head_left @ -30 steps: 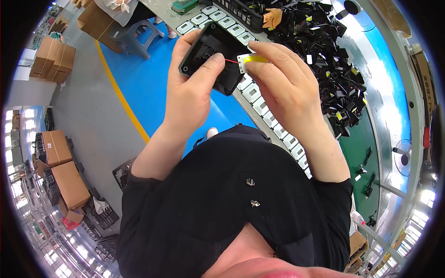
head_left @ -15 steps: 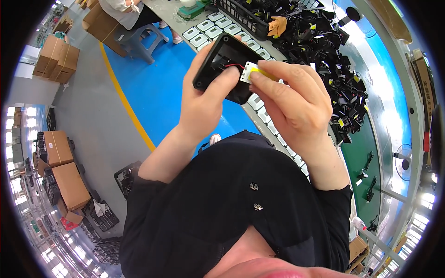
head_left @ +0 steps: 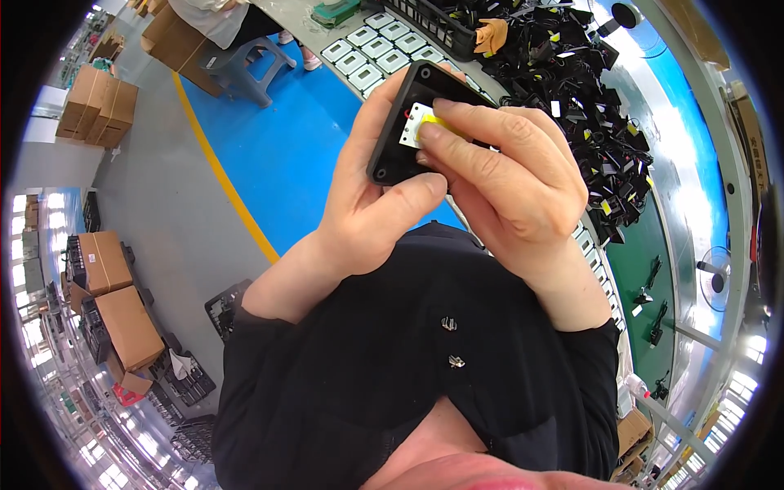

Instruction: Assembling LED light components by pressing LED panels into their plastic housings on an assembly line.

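Note:
My left hand (head_left: 363, 208) is wrapped round a black plastic housing (head_left: 398, 166), open side toward me, with its thumb along the near edge. Screw holes show in the corners. My right hand (head_left: 518, 175) pinches a small white circuit board (head_left: 411, 129) with a yellow patch between thumb and fingers. The board lies tilted within the mouth of the housing. A bit of red wire shows beside it. Right-hand fingers cover part of the housing's inside, so whether the board touches its floor cannot be told.
White rectangular parts (head_left: 377, 47) stand in rows on the bench beyond my hands. A black crate (head_left: 433, 28) and a heap of black cabled devices (head_left: 584, 122) lie farther right. A grey stool (head_left: 253, 69) and cartons (head_left: 98, 106) stand left, near a seated person.
The circuit board has moved left and down into the housing, with my right hand following. My left thumb has shifted from inside the housing to its near edge.

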{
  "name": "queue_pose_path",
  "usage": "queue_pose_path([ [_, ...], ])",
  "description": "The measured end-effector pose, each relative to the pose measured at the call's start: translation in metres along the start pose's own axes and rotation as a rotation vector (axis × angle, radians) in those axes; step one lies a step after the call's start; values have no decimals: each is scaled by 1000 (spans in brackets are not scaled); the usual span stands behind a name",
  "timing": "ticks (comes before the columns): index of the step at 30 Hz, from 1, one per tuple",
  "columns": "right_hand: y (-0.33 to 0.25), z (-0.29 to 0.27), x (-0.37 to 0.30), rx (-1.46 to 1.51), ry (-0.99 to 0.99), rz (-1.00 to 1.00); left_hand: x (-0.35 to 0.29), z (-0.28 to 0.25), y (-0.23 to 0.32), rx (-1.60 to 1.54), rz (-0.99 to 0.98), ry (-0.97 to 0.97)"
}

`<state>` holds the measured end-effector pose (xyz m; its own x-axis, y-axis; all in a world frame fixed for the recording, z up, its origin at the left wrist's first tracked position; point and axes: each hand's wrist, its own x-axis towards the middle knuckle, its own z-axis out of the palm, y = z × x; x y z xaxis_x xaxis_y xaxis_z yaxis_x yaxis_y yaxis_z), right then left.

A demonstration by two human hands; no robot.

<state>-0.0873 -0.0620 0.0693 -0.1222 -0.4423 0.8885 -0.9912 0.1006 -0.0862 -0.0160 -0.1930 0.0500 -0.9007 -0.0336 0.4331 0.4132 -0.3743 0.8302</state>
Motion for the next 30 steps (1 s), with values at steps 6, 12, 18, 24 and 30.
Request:
queue_pose_path([
  [6, -7, -5, -3, 21, -52, 84, -6, 4, 1, 22, -17, 16],
  [12, 11, -3, -13, 33, -113, 96, -4, 8, 23, 251, -222, 63],
  [18, 5, -3, -9, -16, -151, 84, -3, 2, 17, 225, -180, 193],
  [24, 4, -10, -23, 449, 136, 620, 1, 9, 14, 273, -69, 223],
  [30, -3, -3, -19, 915, 80, 1007, -7, 6, -4, 542, 147, 138],
])
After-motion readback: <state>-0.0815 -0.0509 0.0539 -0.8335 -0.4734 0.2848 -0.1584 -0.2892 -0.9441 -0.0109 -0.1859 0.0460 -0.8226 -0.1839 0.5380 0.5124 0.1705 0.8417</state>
